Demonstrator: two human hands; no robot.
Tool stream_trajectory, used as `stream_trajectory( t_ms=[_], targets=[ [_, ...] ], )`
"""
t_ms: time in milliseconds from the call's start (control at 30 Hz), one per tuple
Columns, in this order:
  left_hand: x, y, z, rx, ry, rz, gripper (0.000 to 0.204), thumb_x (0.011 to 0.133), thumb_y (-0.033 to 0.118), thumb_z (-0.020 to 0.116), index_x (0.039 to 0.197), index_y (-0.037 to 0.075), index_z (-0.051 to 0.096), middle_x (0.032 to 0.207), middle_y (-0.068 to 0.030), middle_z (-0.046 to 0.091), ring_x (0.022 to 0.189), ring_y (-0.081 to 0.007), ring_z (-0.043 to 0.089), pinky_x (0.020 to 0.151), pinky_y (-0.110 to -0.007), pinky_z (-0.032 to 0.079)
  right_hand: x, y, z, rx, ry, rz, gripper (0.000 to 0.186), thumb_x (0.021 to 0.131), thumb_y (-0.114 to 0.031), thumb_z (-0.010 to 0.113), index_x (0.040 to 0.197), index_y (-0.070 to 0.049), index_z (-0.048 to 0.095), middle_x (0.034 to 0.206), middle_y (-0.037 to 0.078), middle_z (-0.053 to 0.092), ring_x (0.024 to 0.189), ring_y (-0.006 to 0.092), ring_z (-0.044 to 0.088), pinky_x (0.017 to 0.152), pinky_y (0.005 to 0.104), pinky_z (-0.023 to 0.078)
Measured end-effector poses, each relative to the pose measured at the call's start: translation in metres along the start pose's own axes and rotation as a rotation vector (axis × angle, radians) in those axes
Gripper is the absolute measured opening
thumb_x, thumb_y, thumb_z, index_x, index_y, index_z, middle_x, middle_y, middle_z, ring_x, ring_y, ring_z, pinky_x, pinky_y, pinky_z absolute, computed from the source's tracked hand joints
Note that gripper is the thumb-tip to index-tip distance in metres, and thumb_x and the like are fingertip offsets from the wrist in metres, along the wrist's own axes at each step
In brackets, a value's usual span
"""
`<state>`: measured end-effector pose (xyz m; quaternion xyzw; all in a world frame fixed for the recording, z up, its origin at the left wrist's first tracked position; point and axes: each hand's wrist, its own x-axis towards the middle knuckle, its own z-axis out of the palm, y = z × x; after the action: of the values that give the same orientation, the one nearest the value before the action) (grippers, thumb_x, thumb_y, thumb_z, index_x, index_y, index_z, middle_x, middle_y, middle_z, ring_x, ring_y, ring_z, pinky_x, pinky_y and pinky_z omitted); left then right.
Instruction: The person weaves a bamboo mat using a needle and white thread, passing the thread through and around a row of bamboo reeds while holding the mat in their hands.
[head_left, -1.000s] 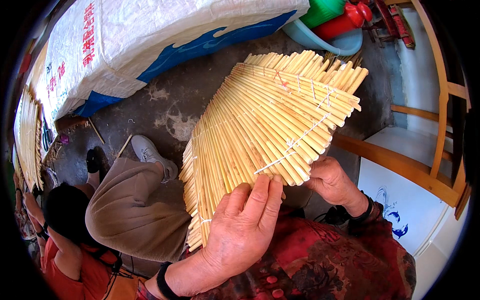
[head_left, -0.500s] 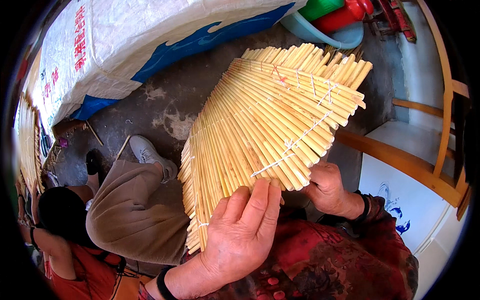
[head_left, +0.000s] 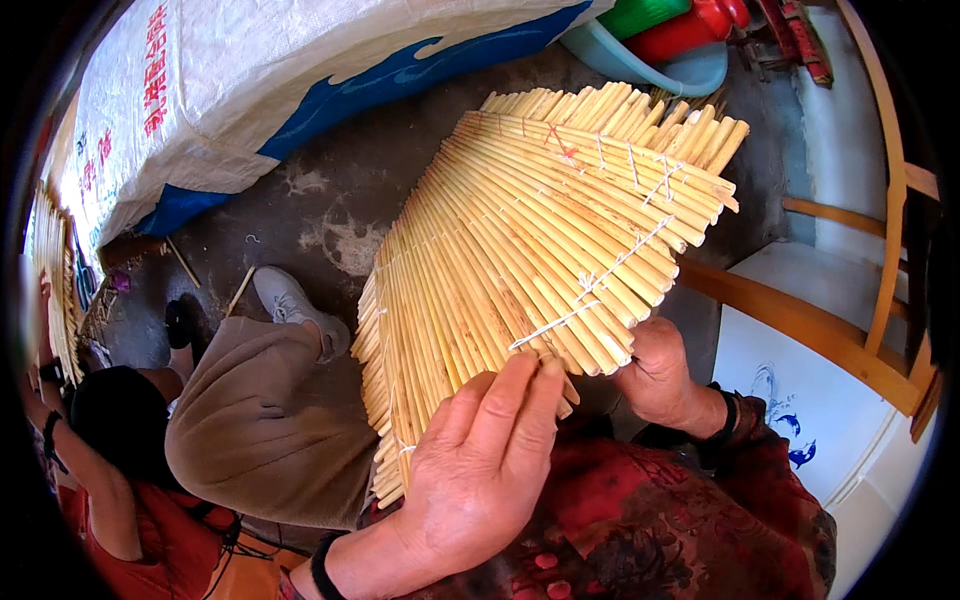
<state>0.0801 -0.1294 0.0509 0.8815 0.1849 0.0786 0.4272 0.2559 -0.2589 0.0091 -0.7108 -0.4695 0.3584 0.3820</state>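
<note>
Fan-shaped straw mat (head_left: pixel 520 270) held up ahead of wearer, stalks' long axis running lower-L to upper-R; L hand (head_left: pixel 480 465) flat on near lower edge, R hand (head_left: pixel 660 375) clamped under lower-R corner, hands apart.

Bright, even daylight from above, strongest on the reed mat (head_left: pixel 540 260) and white sack (head_left: pixel 300 70). Soft shadow beneath the mat on the floor (head_left: pixel 330 200). Sharp centre, heavy fisheye bending, black vignette at rim.
</note>
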Motion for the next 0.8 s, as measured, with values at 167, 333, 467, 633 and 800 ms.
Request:
stream_trajectory(
  t_ms=[167, 333, 467, 633, 800],
  targets=[
    [-0.009, -0.003, -0.01, -0.167, -0.059, -0.084, 0.067, 0.063, 0.002, 0.074, 0.124, -0.007, 0.047, 0.124, -0.0234, 0.049, 0.103, -0.0388, 0.055, 0.086, -0.042, 0.047, 0.0, -0.004, -0.005, 0.041, -0.048, 0.046, 0.014, 0.084, -0.002, 0.063, 0.098, 0.001, 0.065, 0.092, 0.015, 0.065, 0.089, 0.0293, 0.063, 0.077, 0.0346, 0.048],
    [-0.013, -0.003, -0.008, -0.127, -0.081, -0.068, 0.069, 0.066, 0.004, 0.075, 0.126, -0.008, 0.043, 0.125, -0.0239, 0.047, 0.104, -0.039, 0.053, 0.089, -0.042, 0.045, 0.001, -0.009, -0.004, 0.052, -0.032, 0.045, 0.016, 0.087, -0.003, 0.062, 0.102, 0.001, 0.064, 0.098, 0.014, 0.065, 0.09, 0.0259, 0.063, 0.079, 0.0314, 0.047],
    [-0.014, -0.003, -0.006, -0.118, -0.082, -0.056, 0.069, 0.067, 0.007, 0.075, 0.126, -0.008, 0.043, 0.125, -0.0238, 0.046, 0.104, -0.0386, 0.052, 0.089, -0.042, 0.045, 0.0, -0.008, -0.002, 0.054, -0.012, 0.054, 0.015, 0.088, -0.006, 0.061, 0.102, 0.0, 0.064, 0.096, 0.013, 0.065, 0.088, 0.0231, 0.063, 0.077, 0.0312, 0.048],
    [-0.018, -0.002, -0.001, 0.065, -0.086, -0.042, 0.072, 0.066, 0.009, 0.075, 0.128, -0.007, 0.042, 0.125, -0.0229, 0.047, 0.105, -0.0366, 0.052, 0.09, -0.042, 0.043, -0.002, -0.011, -0.003, 0.047, -0.015, 0.1, 0.016, 0.089, -0.007, 0.06, 0.102, 0.0, 0.064, 0.091, 0.012, 0.064, 0.084, 0.0223, 0.063, 0.073, 0.0313, 0.049],
    [-0.013, -0.001, 0.002, 0.188, -0.063, -0.02, 0.061, 0.074, 0.01, 0.063, 0.129, -0.006, 0.042, 0.123, -0.0233, 0.05, 0.103, -0.0343, 0.055, 0.087, -0.041, 0.044, -0.004, -0.018, -0.008, -0.211, -0.014, 0.064, 0.015, 0.09, -0.006, 0.057, 0.103, 0.001, 0.062, 0.078, 0.011, 0.059, 0.071, 0.0178, 0.061, 0.061, 0.0293, 0.047]
  ],
)
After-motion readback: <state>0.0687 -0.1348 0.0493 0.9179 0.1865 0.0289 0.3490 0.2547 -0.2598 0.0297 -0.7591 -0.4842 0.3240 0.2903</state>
